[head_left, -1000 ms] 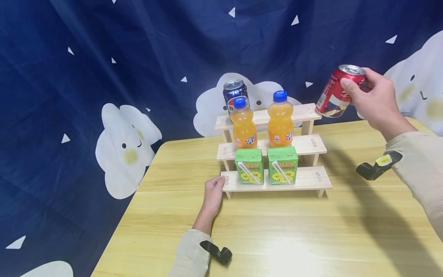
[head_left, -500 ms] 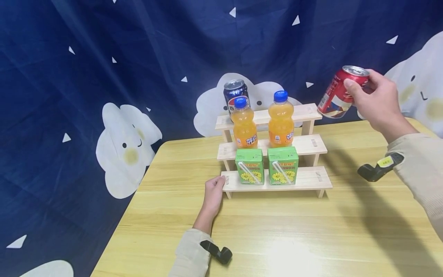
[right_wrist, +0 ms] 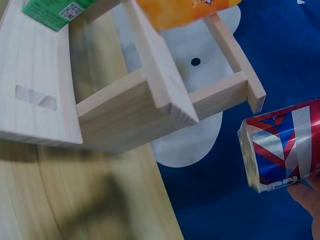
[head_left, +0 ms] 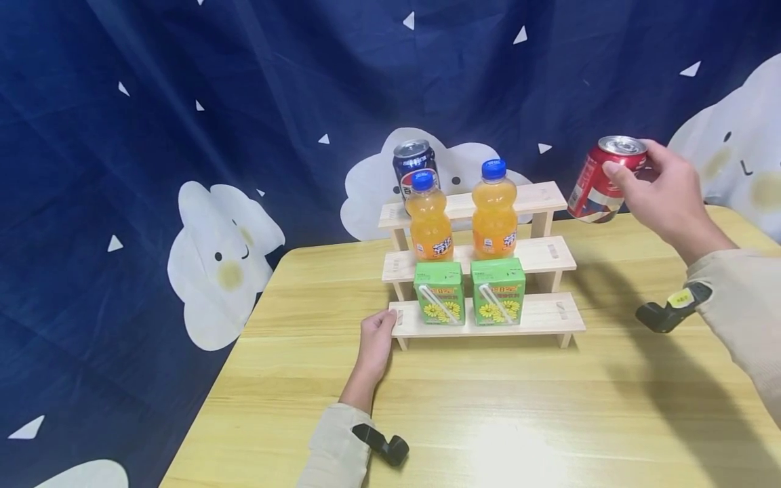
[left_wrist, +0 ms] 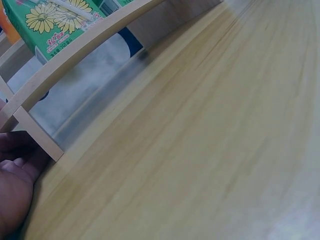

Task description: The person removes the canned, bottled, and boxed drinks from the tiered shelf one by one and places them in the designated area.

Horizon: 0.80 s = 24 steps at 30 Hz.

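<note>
A three-tier wooden shelf [head_left: 552,310] bears two green drink boxes [head_left: 497,291] on its lowest tier, two orange bottles [head_left: 495,217] on the middle one and a dark blue can [head_left: 415,163] at the top left. My left hand [head_left: 375,342] grips the lowest tier's left end; in the left wrist view that hand [left_wrist: 17,187] is partly cut off beside the shelf leg [left_wrist: 39,134]. My right hand [head_left: 665,190] holds a red can [head_left: 601,183], tilted, in the air right of the top tier. The right wrist view shows the can [right_wrist: 285,145] apart from the shelf.
The shelf stands on a light wooden table [head_left: 293,366]. Behind it hangs a dark blue cloth [head_left: 256,81] with white clouds and triangles. A black wrist mount [head_left: 674,308] sits on the right sleeve, another [head_left: 381,444] on the left.
The red can and my right hand have come down a little beside the top tier, and the can has moved slightly away from its end. My left hand has stayed in place.
</note>
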Motion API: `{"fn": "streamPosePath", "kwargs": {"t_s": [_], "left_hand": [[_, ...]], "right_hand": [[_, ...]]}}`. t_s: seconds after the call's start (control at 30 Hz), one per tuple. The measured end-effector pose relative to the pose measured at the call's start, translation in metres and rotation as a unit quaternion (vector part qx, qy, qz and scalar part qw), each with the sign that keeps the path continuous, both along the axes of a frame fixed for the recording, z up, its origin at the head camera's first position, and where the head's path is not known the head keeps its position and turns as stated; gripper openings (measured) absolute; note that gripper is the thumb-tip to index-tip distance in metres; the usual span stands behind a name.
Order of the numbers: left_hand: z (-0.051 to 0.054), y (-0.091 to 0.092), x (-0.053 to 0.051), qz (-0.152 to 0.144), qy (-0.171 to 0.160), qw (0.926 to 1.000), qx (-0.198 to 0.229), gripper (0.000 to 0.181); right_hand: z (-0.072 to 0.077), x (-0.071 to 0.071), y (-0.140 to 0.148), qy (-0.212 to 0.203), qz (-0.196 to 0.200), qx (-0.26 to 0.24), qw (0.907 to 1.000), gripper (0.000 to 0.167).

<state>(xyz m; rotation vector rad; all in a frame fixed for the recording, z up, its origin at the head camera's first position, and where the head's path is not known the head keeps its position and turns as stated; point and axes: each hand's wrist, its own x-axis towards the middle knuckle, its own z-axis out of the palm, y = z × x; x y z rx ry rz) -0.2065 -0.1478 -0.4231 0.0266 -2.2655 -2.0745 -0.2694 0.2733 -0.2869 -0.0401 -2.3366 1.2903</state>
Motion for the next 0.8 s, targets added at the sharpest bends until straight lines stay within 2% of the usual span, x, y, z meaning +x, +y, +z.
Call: {"fn": "streamPosePath", "kwargs": {"t_s": [0.13, 0.2, 0.23, 0.4, 0.63, 0.8], "left_hand": [[0.0, 0.0, 0.0, -0.003, 0.003, 1.0, 0.0, 0.034], [0.007, 0.002, 0.004, -0.004, 0.001, 1.0, -0.004, 0.037], [0.008, 0.002, 0.005, -0.005, 0.003, 1.0, -0.007, 0.037], [0.009, 0.002, 0.005, -0.005, 0.004, 0.9999, -0.011, 0.036], [0.008, 0.001, 0.004, -0.002, -0.001, 1.0, -0.002, 0.033], [0.008, 0.001, 0.005, -0.006, 0.0, 1.0, -0.001, 0.032]], "right_hand": [[-0.006, 0.002, 0.003, 0.001, -0.003, 0.002, 1.0, 0.048], [-0.01, 0.002, 0.005, 0.0, -0.006, 0.009, 0.9999, 0.048], [-0.012, 0.003, 0.006, -0.003, -0.008, 0.014, 0.9999, 0.049], [-0.024, 0.005, 0.012, -0.006, -0.016, 0.03, 0.9994, 0.049], [-0.04, 0.009, 0.02, -0.031, -0.028, 0.053, 0.9977, 0.06], [-0.05, 0.011, 0.024, -0.048, -0.032, 0.062, 0.9964, 0.061]]}}
